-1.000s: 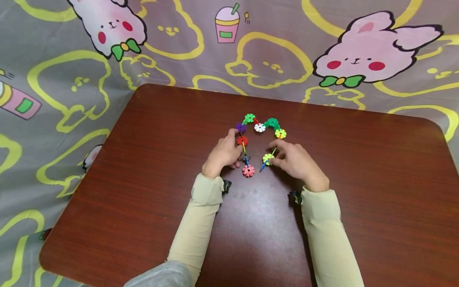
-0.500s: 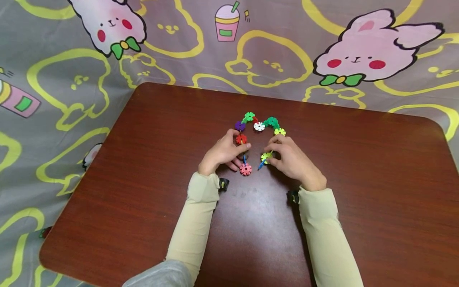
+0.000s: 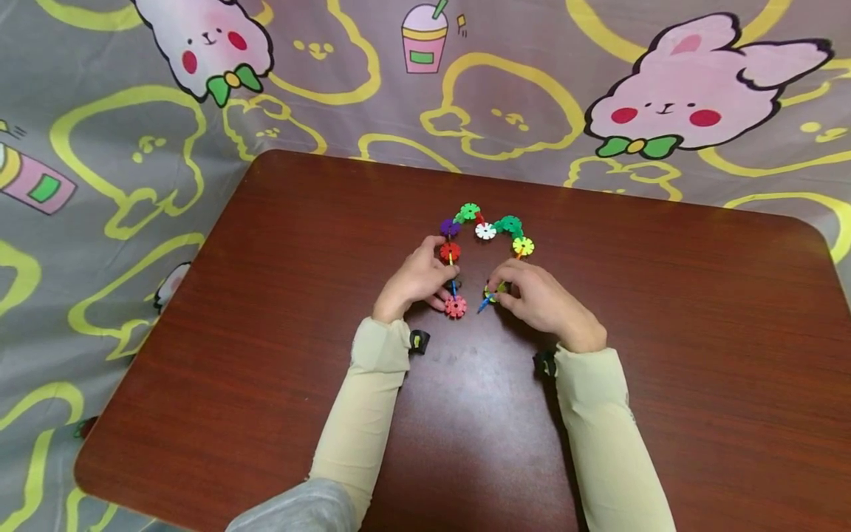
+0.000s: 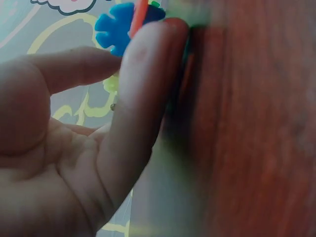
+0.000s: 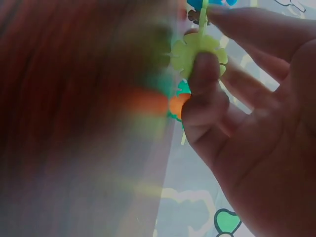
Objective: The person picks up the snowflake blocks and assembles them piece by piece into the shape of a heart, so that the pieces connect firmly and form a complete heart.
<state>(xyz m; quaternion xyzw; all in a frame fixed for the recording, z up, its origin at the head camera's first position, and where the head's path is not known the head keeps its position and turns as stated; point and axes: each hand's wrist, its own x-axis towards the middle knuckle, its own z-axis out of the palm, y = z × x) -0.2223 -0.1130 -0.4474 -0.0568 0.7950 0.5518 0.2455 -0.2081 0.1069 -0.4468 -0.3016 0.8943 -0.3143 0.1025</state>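
Note:
A chain of notched plastic snowflake discs in several colours lies bent like an arch on the table. Its left side runs from a purple disc (image 3: 450, 227) through a red disc (image 3: 450, 252) to a pink disc (image 3: 455, 307). My left hand (image 3: 414, 281) holds this side between thumb and fingers; in the left wrist view a blue disc (image 4: 114, 28) shows behind the thumb. On the other side my right hand (image 3: 547, 301) pinches a yellow-green disc (image 5: 190, 53), partly hidden by the fingers. A blue disc (image 3: 484, 304), seen edge-on, ends that side, apart from the pink disc.
Green (image 3: 470, 211), white (image 3: 485, 231) and dark green (image 3: 510, 224) discs form the chain's far part, with a yellow disc (image 3: 523, 246) at its right. The brown wooden table (image 3: 266, 310) meets a patterned cloth (image 3: 372, 89) at the back and left.
My left thumb has shifted over the chain, and the pink disc has moved slightly away from me. The right fingers now cover more of the yellow-green disc.

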